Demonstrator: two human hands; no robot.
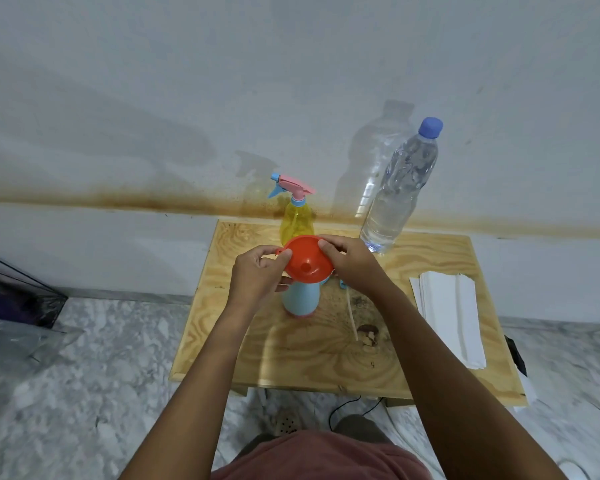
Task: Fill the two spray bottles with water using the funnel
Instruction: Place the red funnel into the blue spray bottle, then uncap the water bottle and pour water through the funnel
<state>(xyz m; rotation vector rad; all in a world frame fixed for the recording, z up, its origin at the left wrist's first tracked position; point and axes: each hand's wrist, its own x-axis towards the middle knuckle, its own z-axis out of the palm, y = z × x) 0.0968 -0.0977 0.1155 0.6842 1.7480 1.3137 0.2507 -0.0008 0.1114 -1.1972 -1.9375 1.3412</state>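
An orange funnel (307,259) sits over the mouth of a pale blue spray bottle (300,299) standing open on the wooden table (312,358). My left hand (257,275) pinches the funnel's left rim and tab. My right hand (350,261) grips its right rim. Behind them stands a yellow spray bottle (297,220) with its pink and blue trigger head screwed on. A large clear water bottle (399,188) with a blue cap stands at the back right, capped. A blue piece with a thin white tube (351,313), apparently the removed spray head, lies right of the blue bottle.
A stack of white paper towels (447,317) lies along the table's right side. The table stands against a stained white wall (153,133). A dark box (14,289) is on the marble floor at left. Cables (347,407) run under the table's front edge.
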